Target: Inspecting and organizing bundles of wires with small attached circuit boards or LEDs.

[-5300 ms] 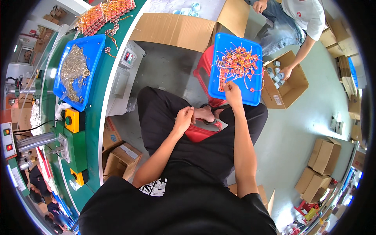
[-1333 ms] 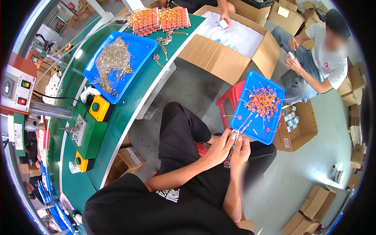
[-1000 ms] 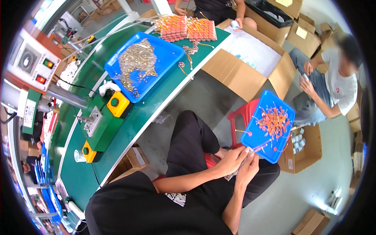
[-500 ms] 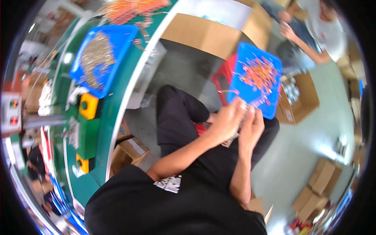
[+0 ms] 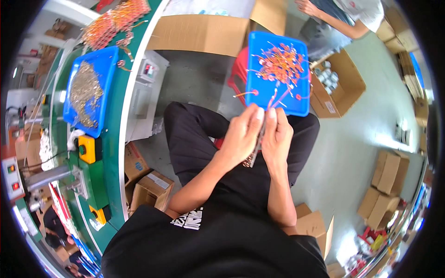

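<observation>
My left hand point(image 5: 242, 132) and my right hand point(image 5: 277, 139) are side by side above my lap, fingers closed. Between them they grip a narrow greyish strip point(image 5: 251, 158), whose lower end shows small brown, metallic-looking bits. The middle of the strip is hidden by my fingers. Thin pinkish wires point(image 5: 274, 99) stick out past my fingertips over a blue tray point(image 5: 254, 48); which hand pinches them I cannot make out. In the tray lies a tangled heap of small orange-red wired parts point(image 5: 280, 65). A separate wired part point(image 5: 254, 92) rests at its left edge.
A red stool point(image 5: 238, 69) shows beside the tray. On the green bench point(image 5: 109, 153) at left are another blue tray point(image 5: 111, 62) of small metal pieces, orange bundles point(image 5: 113, 25) and a yellow button box point(image 5: 90, 149). An open carton point(image 5: 345, 95) stands right; a person point(image 5: 343, 21) sits beyond.
The view has shifted, so the tray and bench appear further left. My hands stay together at the near edge of the tray, now more upright, with the strip's lower end showing more plainly.
</observation>
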`<move>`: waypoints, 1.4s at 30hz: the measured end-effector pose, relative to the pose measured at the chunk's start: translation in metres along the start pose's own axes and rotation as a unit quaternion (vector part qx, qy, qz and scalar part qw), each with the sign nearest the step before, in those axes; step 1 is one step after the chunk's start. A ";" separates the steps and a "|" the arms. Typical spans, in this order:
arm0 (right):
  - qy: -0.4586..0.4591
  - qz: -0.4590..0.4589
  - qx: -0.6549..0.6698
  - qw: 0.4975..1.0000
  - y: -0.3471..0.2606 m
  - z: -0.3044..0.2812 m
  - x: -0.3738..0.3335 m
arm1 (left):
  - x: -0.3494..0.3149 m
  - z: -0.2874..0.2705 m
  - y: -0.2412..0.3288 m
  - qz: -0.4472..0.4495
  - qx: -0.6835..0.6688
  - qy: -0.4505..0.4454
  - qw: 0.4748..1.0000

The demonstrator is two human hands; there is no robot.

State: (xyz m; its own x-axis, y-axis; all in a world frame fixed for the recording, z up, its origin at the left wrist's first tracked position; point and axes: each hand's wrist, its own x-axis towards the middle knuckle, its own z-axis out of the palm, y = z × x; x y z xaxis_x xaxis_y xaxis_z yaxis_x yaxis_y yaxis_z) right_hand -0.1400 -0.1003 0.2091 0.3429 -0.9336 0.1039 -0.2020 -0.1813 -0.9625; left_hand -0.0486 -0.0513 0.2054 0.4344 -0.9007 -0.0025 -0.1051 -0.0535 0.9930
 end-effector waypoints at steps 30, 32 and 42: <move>0.119 0.079 0.164 0.976 -0.006 0.004 -0.009 | 0.000 0.011 0.012 0.173 0.077 0.000 0.982; 0.109 0.089 0.201 0.969 -0.004 0.001 -0.008 | -0.001 0.010 0.019 0.168 0.066 -0.005 0.984; 0.076 0.042 0.076 0.993 -0.008 0.005 -0.010 | 0.000 0.008 0.012 0.156 0.017 0.054 0.986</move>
State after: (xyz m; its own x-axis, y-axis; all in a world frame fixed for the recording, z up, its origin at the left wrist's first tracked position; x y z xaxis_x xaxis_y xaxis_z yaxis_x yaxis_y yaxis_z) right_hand -0.1374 -0.0882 0.2143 0.1853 -0.9815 0.0478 -0.0785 -0.0632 -0.9949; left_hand -0.0570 -0.0552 0.2162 0.4690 -0.8243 0.3173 -0.2782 0.2031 0.9388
